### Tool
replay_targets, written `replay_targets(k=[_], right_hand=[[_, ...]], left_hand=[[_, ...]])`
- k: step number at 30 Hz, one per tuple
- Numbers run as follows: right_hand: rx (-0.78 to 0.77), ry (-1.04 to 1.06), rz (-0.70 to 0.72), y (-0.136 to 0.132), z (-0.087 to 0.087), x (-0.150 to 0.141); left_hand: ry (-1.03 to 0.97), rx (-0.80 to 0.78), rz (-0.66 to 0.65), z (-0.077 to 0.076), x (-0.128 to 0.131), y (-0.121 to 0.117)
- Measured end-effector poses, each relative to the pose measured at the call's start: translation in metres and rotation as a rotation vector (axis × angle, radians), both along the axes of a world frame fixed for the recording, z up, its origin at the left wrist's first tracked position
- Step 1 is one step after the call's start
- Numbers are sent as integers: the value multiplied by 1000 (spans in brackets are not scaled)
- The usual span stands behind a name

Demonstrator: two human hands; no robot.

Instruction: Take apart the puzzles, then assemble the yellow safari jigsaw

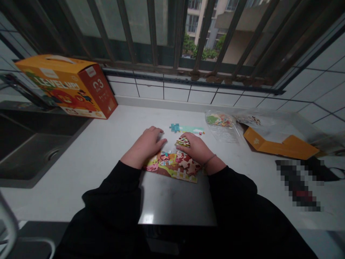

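Two hands work at lower centre of the frame, above a partly joined jigsaw puzzle point(172, 166) lying flat on a white bench point(88, 180). The left hand point(145, 144) lies palm down just above the puzzle, its grip open and empty. The right hand point(192, 149) curves beside a small stack of puzzle pieces point(182, 142); its fingers point(188, 138) touch the stack, but whether the grip is closed on it cannot be told. A teal puzzle piece point(174, 127) lies just beyond the hands. A clear plastic bag point(219, 122) holding more pieces sits right of centre, an orange box point(67, 86) at upper left, and a sink point(27, 151) at far left.

Caution: the joined pieces appear unfixed, so a dragged black sleeve point(115, 190) could part them. The band on the right wrist point(209, 159) may catch a piece edge. The small stack could slide apart under uneven pressure. Any piece pushed far left could drop into the sink.
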State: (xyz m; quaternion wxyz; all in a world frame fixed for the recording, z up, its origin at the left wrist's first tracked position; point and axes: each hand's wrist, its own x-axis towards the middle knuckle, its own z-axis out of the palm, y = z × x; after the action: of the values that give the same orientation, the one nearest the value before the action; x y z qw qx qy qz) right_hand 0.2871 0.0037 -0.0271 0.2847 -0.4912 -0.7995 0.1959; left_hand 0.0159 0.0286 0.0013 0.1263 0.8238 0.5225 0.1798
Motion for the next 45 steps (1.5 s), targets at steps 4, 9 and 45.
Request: replay_targets(k=[4, 9, 45], right_hand=[[-9, -3, -31, 0, 1, -1], [-9, 3, -51, -2, 5, -2], [-23, 224, -329, 1, 4, 7]], left_hand=[[16, 7, -177, -11, 32, -1], [81, -16, -164, -14, 47, 2], [-453, -132, 19, -2, 46, -12]])
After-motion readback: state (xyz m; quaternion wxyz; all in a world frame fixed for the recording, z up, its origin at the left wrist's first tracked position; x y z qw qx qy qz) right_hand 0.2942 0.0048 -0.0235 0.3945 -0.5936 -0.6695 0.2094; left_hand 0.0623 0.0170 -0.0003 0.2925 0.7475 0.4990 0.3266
